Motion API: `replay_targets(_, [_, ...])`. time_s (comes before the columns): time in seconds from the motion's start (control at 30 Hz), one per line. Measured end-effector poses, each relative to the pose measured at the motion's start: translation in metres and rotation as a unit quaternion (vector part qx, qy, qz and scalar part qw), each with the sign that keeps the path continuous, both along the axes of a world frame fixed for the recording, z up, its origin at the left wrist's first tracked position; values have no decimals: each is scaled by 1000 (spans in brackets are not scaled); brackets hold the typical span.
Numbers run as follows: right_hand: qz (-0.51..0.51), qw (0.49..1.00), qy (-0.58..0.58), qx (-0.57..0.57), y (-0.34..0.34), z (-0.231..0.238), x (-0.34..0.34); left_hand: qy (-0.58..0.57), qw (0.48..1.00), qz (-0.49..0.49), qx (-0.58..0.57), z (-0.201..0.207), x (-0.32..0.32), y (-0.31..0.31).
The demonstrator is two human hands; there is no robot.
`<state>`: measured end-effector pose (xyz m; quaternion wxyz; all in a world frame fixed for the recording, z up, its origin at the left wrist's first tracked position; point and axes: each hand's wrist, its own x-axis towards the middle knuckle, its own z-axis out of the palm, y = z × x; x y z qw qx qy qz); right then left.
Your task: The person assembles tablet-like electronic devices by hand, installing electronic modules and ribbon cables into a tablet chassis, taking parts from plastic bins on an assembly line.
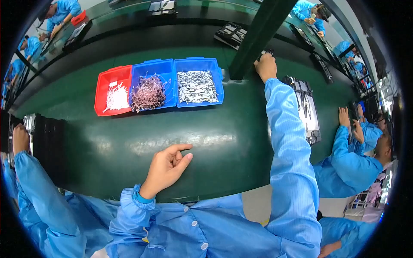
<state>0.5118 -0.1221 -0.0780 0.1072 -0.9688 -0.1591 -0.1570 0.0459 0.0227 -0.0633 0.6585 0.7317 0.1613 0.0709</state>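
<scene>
Right hand point(266, 67) reached far to a black tray point(306, 107); grip could not be told. Left hand point(167, 167) rested loosely curled, empty, on belt point(206, 142). Steadier approach advisable, clear of 3 bins point(159, 84).

Bright, even overhead light, cool in tone. Dark green table point(206, 129) is glossy: broad pale glare patches near its middle, between the left hand point(165, 168) and the coloured bins point(159, 84). Soft, short shadows under the hand and along the bin edges. Strong fisheye bend: table edge and far benches curve toward the rim; corners fall to a black vignette with a thin blue fringe. Centre is sharp; small parts in the bins read as fine texture only. People at the right and top edges are stretched and slightly soft. No motion blur on the extended right hand point(266, 66).
</scene>
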Motion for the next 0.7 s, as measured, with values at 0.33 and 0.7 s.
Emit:
replay_targets(0.33, [-57, 493, 490, 717, -7, 32, 16, 19, 1000, -12, 2, 5, 2, 1])
replay_targets(0.7, [70, 710, 385, 586, -43, 91, -26, -136, 858, 312, 385, 12, 3, 84])
